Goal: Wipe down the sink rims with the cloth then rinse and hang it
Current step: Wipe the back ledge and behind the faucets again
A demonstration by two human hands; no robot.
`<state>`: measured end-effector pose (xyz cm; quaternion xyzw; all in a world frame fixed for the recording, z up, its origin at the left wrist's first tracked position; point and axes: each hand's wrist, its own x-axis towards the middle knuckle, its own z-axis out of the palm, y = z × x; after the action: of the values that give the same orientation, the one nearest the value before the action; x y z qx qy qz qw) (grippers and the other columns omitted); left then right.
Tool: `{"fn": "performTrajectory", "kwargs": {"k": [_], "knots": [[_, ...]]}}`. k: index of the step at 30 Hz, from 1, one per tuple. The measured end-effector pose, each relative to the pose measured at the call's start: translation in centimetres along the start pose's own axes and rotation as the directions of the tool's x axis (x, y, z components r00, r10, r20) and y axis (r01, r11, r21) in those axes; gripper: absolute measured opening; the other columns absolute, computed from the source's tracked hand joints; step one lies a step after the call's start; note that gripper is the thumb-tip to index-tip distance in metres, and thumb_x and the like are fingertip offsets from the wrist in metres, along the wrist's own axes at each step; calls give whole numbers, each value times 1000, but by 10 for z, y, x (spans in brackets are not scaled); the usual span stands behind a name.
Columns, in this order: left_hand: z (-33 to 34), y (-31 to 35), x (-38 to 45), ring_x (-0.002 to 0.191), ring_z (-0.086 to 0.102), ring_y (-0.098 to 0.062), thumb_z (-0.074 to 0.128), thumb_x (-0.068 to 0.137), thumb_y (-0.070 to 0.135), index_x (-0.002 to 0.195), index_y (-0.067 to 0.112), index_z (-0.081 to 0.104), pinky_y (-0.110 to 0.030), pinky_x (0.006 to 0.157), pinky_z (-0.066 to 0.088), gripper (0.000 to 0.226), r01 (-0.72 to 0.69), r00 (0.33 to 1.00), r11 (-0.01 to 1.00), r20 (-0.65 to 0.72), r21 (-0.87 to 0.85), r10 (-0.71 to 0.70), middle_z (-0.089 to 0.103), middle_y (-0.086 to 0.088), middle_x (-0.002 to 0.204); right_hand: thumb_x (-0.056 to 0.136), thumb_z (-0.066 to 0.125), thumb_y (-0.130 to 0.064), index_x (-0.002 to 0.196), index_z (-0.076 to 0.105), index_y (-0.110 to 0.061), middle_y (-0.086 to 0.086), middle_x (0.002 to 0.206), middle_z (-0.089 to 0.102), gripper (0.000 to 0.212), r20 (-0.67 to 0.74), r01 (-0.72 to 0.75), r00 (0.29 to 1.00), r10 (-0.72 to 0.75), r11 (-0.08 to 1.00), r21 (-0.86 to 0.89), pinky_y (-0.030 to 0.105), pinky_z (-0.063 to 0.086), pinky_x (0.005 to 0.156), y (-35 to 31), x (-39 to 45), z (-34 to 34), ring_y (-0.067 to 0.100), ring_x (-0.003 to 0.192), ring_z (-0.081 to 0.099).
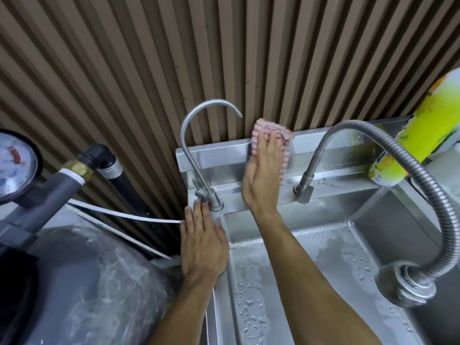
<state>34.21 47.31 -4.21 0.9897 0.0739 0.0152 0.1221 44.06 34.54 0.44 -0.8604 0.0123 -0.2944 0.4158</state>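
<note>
**Cloth pressed to the back rim of the sink**

Against the raised back rim of the steel sink (321,143), the right hand (261,180) presses a red-and-white checked cloth (272,140) flat with straight fingers held close together; the cloth spreads under and beyond the fingertips, its top edge reaching the ribbed brown wall (224,58) and its right edge hanging down past the little finger; nothing is curled round it, the palm and fingers simply bear on it.

Left of those fingers stands a slim gooseneck tap (199,145); the left hand (201,240) lies flat on the sink's left corner, fingers straight and slightly spread, their tips touching the tap's base; it holds nothing.

Right of the cloth a flexible ribbed hose tap (423,160) arches over the wet basin; beyond it a yellow-green bottle (423,135) leans at the rim, its label too blurred to read.

Far left of the left hand sit a pressure gauge (15,165), its dial markings unreadable, grey and black pipes, and a grey tank (87,282).
</note>
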Motion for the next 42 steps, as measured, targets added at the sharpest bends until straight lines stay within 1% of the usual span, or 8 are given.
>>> {"fn": "performTrajectory", "kwargs": {"k": [6, 9, 13, 19, 24, 28, 34, 42], "knots": [[3, -1, 3, 158, -1, -24, 21, 106, 35, 163, 14, 11, -44, 127, 1, 61, 2, 1000, 1000, 0, 30, -2, 2, -2, 171, 104, 37, -29, 164, 9, -21, 7, 172, 8, 66, 476, 625, 741, -473, 745, -233, 53, 13, 127, 37, -29, 30, 27, 160, 3], [2, -1, 3, 157, 3, -26, 22, 105, 32, 162, 13, 15, -45, 127, 3, 60, -8, 1000, 999, 1, 32, 8, 6, -4, 171, 108, 26, -39, 164, -1, -16, 14, 171, -8, 67, 231, 207, 964, -133, 919, -336, 52, 0, 129, 51, 4, 13, 31, 158, -12], [0, 0, 4, 157, 1, -25, 21, 106, 34, 162, 14, 13, -44, 127, 2, 61, -5, 1000, 999, 11, 38, 4, 4, -4, 171, 102, 27, -42, 163, 4, -8, 20, 171, -8, 73, -108, -233, 970, 219, 962, -140, 55, -2, 128, 46, 27, 8, 35, 158, -15], [0, -1, 4, 157, 0, -25, 9, 100, 37, 163, 14, 12, -44, 127, 3, 67, -16, 1000, 999, 19, 47, 15, 2, -3, 171, 100, 56, -13, 161, 24, -7, 13, 171, 13, 68, 274, 491, 856, -438, 855, -168, 53, 12, 128, 35, -13, 34, 26, 160, 0], [-2, 2, 4, 157, 6, -26, 9, 98, 39, 162, 14, 19, -45, 127, 7, 69, -19, 1000, 999, 6, 47, 18, 9, -4, 171, 92, 51, -35, 162, 3, -20, 16, 170, 13, 87, -143, -315, 931, 336, 937, 149, 34, 10, 125, 50, 19, 0, 27, 155, 13], [0, 1, 5, 157, 8, -29, 12, 98, 38, 161, 12, 22, -47, 127, 9, 68, -16, 1000, 999, 8, 37, 15, 12, -6, 170, 106, 41, -38, 164, 6, -11, 13, 171, -3, 73, 97, 157, 987, -132, 929, -335, 41, -12, 127, 44, 10, 15, 33, 159, -2], [3, 0, 5, 157, 2, -26, 15, 104, 35, 162, 14, 16, -45, 127, 4, 62, -5, 1000, 999, 4, 38, 5, 5, -4, 171, 95, 53, -24, 164, 6, -18, 8, 172, 3, 85, 573, 831, 549, -608, 467, -302, 45, -1, 130, 38, 19, 22, 25, 159, -2], [3, -3, 5, 157, 4, -25, 27, 105, 35, 162, 12, 14, -42, 127, 5, 63, 0, 1000, 1000, -19, -18, 0, 8, -5, 171, 106, 32, -32, 163, -8, -19, 6, 171, -10, 71, 759, 957, 201, -620, -40, -287, 46, -9, 127, 22, 38, 38, 23, 158, -7]]}}
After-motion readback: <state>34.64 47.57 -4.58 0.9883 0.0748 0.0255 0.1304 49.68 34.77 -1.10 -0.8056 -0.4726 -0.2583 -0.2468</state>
